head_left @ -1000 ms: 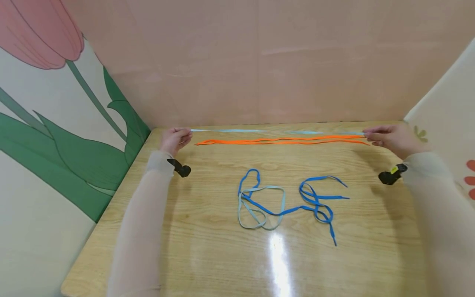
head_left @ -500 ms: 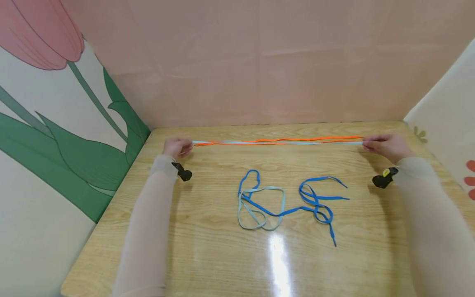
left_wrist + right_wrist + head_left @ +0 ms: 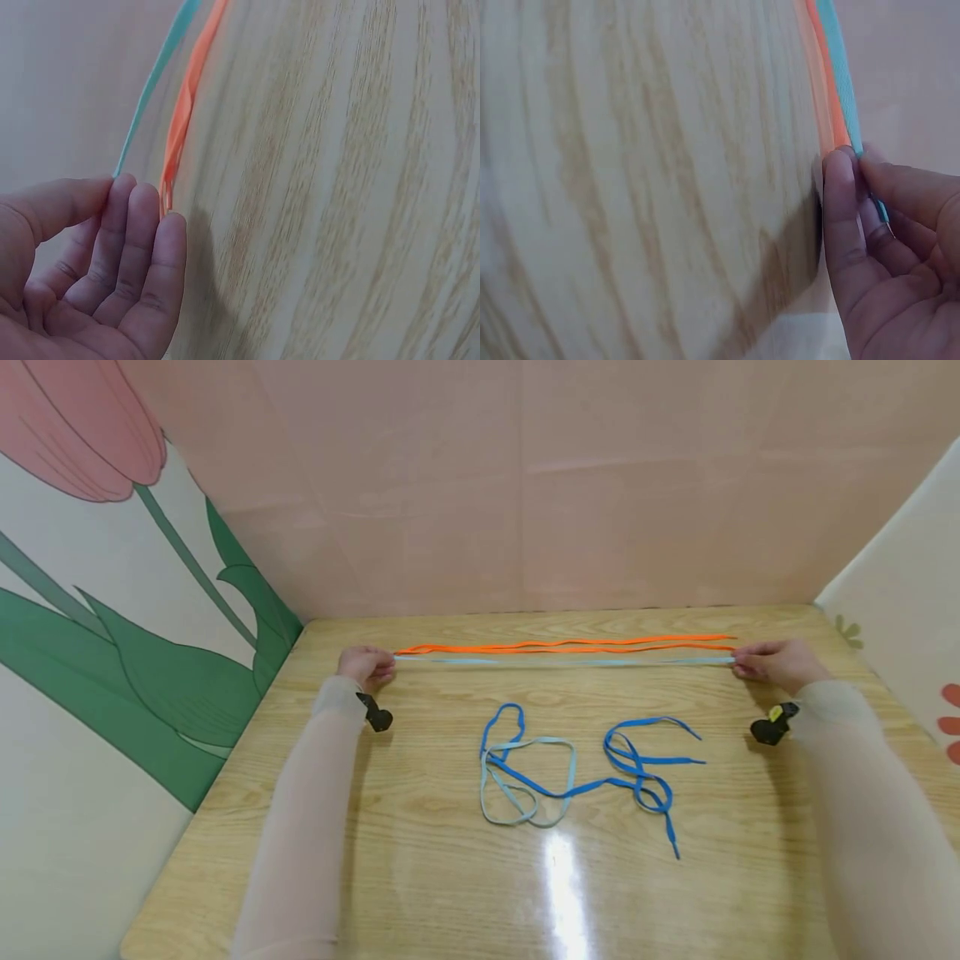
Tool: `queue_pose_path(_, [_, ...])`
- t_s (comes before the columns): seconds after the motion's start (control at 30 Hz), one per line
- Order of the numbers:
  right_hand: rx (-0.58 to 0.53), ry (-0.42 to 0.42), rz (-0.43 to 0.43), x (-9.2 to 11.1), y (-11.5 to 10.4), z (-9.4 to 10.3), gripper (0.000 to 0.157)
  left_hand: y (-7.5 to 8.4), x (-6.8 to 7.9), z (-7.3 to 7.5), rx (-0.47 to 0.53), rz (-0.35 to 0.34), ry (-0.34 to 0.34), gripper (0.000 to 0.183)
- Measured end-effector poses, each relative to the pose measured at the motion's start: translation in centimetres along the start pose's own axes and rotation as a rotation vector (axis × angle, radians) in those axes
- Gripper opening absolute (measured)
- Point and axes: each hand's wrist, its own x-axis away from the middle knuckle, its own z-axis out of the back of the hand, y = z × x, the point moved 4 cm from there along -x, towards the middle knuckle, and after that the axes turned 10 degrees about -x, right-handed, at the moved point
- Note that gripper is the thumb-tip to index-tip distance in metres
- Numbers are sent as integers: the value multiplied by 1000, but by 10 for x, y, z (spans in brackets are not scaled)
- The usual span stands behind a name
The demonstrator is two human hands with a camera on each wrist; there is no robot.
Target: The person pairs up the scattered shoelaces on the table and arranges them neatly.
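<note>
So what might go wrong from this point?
The pale blue lace is only pinched by the left hand and right hand, so it could slip free. It runs close beside the orange strands, so either hand might nudge them out of line. Nearer the person, the pale blue coil overlaps the blue lacing; pulling one could drag the other.

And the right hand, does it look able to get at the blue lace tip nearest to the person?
Probably yes: nothing covers the blue lace tip. But the right hand pinches the stretched pale lace, so it would likely need to let go first.
</note>
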Motion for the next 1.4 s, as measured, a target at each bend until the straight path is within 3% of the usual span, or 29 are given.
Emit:
queue_pose_path(0.13, [0,2,-8,0,0,0,29,0,-3,-1,-31,-7,5,19])
queue_pose_path(0.4, [231,51,27,1,0,2,24,1,2,-6,-78,-7,5,18])
queue_pose_path(0.67, [418,97,42,-2,-1,7,17,-8,-20,-5,-63,-14,-27,15])
queue_pose_path(0.73, [401,83,32,-2,-2,7,19,-6,-17,-7,-69,-12,-23,20])
queue_pose_path(0.9, [278,43,-18,-2,0,5,23,4,6,-14,-102,-12,-15,34])
queue_pose_path(0.97, [253,41,-32,-3,0,6,24,4,7,-15,-107,-10,-19,35])
queue_pose_path(1.2, [183,19,-45,-4,1,6,28,-9,-28,-12,-101,-1,-19,32])
queue_pose_path(1.4, [157,8,-29,-5,2,8,28,-13,-39,-13,-115,10,-24,30])
